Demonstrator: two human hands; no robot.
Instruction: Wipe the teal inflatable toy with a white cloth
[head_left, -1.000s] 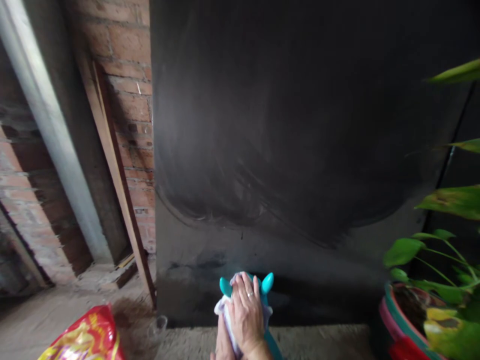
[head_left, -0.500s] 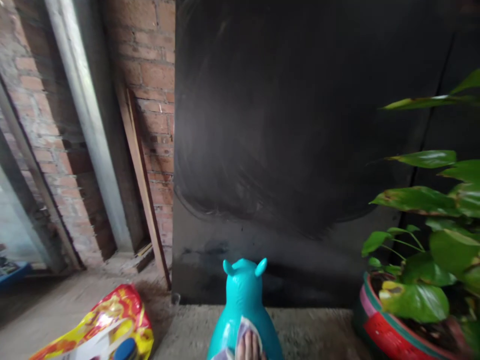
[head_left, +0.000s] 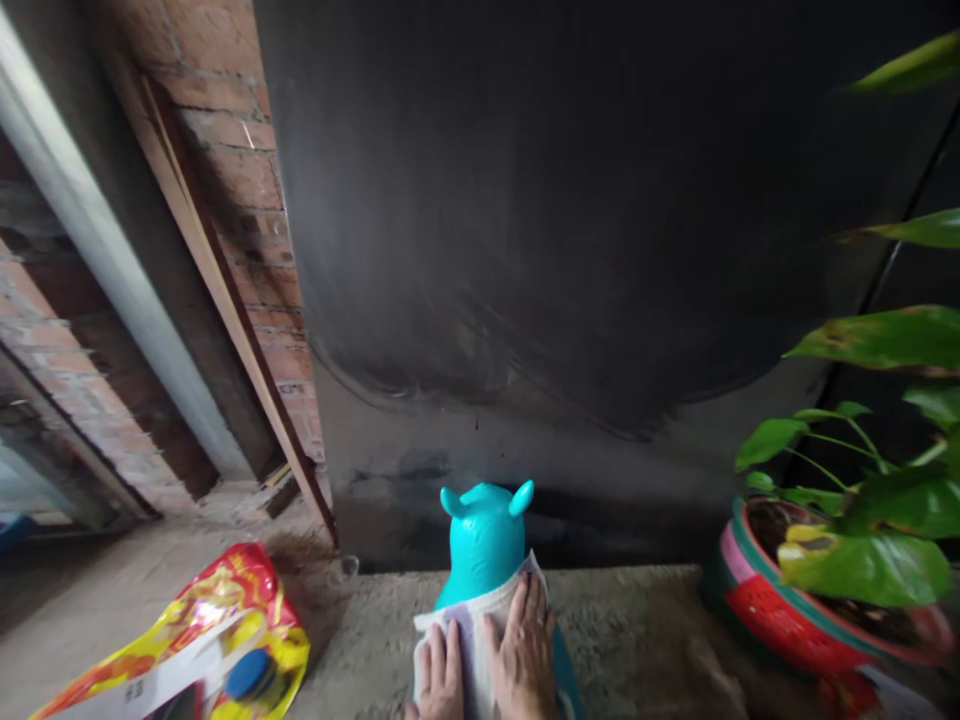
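Observation:
A turquoise, glossy animal-shaped toy [head_left: 486, 545] with two small ears stands at the bottom centre, its head toward the black panel. A whitish cloth with pale purple patches [head_left: 471, 632] is draped across its body just below the neck. My left hand [head_left: 439, 675] lies on the cloth's left side, fingers stretched out. On the right side my right hand [head_left: 523, 650] rests flat, its thumb apart from the fingers, near the cloth's raised corner. Most of the toy's lower body is hidden beneath the cloth and hands or cut off by the view.
A red and yellow plastic bag [head_left: 251, 590] lies on the floor at left, with a blue-capped container [head_left: 251, 675] on it. To the right stands a plant in a painted pot [head_left: 772, 610]. Behind is a black panel [head_left: 525, 300]; a wooden plank [head_left: 225, 290] leans against brick.
The cloth now lies spread over the toy's body, where before it was bunched lower down. Both hands have come up into view on it. The view has tilted down a little.

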